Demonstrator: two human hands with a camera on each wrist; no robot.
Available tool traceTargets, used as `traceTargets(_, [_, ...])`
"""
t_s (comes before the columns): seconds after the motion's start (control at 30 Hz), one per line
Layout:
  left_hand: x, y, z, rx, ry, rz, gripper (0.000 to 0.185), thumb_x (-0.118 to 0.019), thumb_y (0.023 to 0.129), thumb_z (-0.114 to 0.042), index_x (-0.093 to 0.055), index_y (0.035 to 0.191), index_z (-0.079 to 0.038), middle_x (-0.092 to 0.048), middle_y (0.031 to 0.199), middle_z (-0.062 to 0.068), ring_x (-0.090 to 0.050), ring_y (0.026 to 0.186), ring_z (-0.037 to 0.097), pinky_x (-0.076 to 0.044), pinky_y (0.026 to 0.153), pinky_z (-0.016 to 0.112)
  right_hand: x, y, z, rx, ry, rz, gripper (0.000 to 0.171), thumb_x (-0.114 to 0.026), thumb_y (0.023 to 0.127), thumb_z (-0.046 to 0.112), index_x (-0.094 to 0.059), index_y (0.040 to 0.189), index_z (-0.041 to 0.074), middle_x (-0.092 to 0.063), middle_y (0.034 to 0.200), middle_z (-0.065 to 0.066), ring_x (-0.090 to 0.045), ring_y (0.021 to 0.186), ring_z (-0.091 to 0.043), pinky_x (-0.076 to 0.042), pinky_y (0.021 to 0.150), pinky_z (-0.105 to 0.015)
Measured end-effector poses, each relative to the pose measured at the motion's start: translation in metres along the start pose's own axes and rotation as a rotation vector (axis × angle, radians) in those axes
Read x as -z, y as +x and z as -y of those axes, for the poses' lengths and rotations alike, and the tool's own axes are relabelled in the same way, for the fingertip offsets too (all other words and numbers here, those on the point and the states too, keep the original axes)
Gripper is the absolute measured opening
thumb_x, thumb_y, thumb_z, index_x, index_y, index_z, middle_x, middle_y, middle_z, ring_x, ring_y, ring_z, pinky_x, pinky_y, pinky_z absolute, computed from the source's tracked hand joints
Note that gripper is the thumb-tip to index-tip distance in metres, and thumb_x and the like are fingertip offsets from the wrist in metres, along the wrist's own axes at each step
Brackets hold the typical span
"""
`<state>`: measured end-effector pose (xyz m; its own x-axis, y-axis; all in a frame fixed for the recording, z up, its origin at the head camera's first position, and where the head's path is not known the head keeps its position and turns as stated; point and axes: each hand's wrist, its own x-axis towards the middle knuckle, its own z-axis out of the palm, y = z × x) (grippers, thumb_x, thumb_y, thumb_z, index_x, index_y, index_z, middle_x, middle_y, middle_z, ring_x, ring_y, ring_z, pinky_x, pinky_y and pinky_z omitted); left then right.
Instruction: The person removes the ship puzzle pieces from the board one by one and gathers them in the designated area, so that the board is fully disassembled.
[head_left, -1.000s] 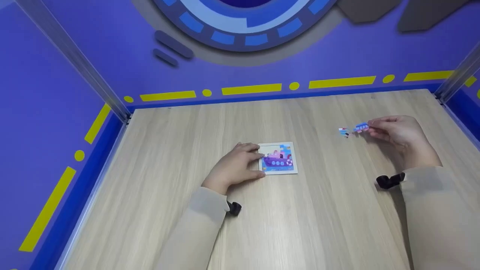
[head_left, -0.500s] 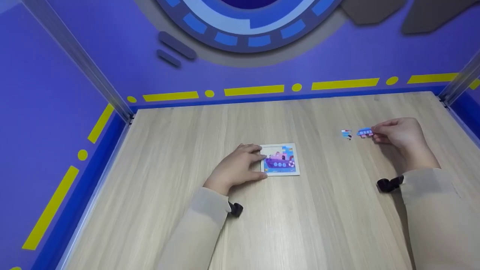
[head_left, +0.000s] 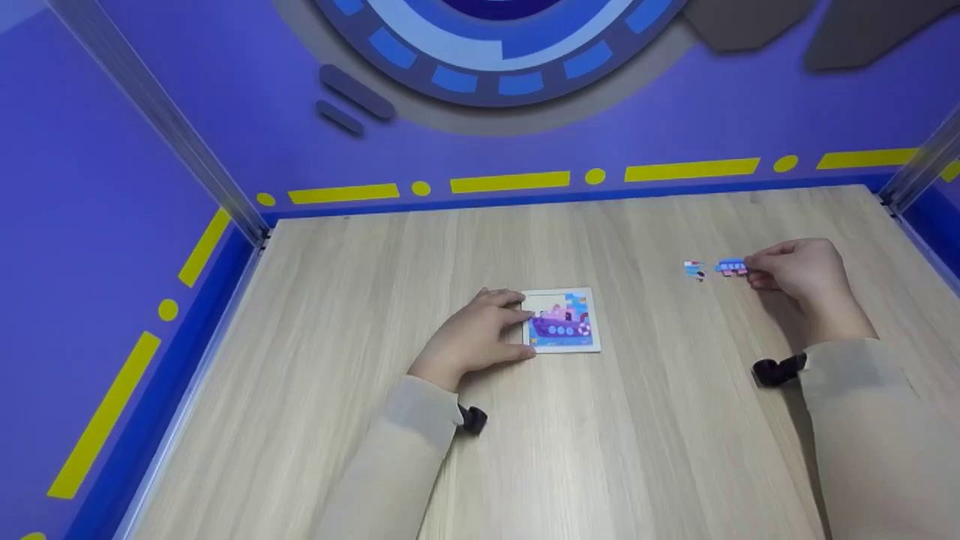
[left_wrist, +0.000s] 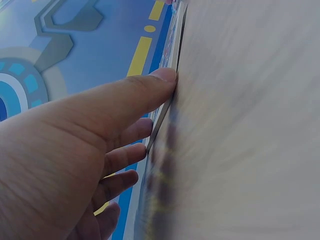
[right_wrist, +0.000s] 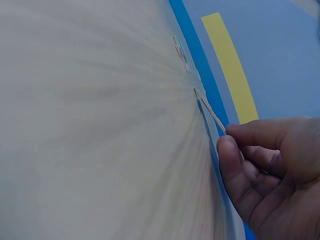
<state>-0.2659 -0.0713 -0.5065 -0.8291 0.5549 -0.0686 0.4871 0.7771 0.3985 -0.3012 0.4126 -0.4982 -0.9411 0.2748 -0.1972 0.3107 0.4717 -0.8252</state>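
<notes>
Pinching puzzle piece (head_left: pixel 730 266), right hand (head_left: pixel 793 269).

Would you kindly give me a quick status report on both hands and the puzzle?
Left hand rests on puzzle board edge. Right hand pinches a blue piece, tilted off the table. Second piece lies beside it. Nothing between piece and board.

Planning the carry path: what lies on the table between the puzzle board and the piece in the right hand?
In the head view, only the small loose piece lies just left of the held piece; between it and the puzzle board, bare table.
</notes>
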Motion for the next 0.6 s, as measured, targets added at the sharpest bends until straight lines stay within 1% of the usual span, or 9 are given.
traceTargets(0.2, [-0.0002, 0.0001, -0.0014, 0.01, 0.006, 0.006, 0.065, -0.076, 0.089, -0.057, -0.062, 0.146, -0.027, -0.046, 0.163, -0.004, -0.032, 0.159, 0.027, -0.02, 0.135, 0.042, 0.0007, -0.0006, -0.0009, 0.004, -0.011, -0.006, 0.041, -0.068, 0.101, 0.019, -0.064, 0.128, -0.012, -0.074, 0.076, 0.012, -0.075, 0.072, -0.005, -0.066, 0.073, -0.025])
traceTargets(0.37, [0.0002, -0.0005, -0.0016, 0.016, 0.002, 0.007, 0.066, -0.076, 0.089, -0.057, -0.062, 0.146, -0.027, -0.045, 0.164, -0.005, -0.031, 0.159, 0.028, -0.021, 0.135, 0.043, 0.001, -0.0003, -0.0001, 0.007, 0.014, 0.003, 0.041, -0.068, 0.1, 0.018, -0.064, 0.127, -0.013, -0.074, 0.076, 0.013, -0.075, 0.072, -0.004, -0.066, 0.073, -0.025])
traceTargets(0.47, [0.0, -0.0003, -0.0012, 0.011, -0.001, 0.006, 0.066, -0.076, 0.089, -0.056, -0.062, 0.146, -0.027, -0.046, 0.163, -0.004, -0.032, 0.159, 0.027, -0.021, 0.135, 0.042, 0.0016, -0.0005, 0.0006, 0.004, 0.026, 0.009, 0.04, -0.069, 0.1, 0.018, -0.064, 0.126, -0.012, -0.075, 0.076, 0.012, -0.075, 0.072, -0.004, -0.066, 0.073, -0.025])
traceTargets(0.6, [-0.0014, 0.0002, 0.0, 0.0, -0.001, 0.0, 0.066, -0.076, 0.089, -0.057, -0.063, 0.145, -0.026, -0.046, 0.163, -0.003, -0.033, 0.158, 0.026, -0.019, 0.135, 0.04, 0.0013, -0.0015, 0.0019, 0.005, 0.005, -0.006, 0.04, -0.07, 0.1, 0.02, -0.066, 0.124, -0.01, -0.074, 0.076, 0.013, -0.075, 0.072, -0.004, -0.066, 0.072, -0.025])
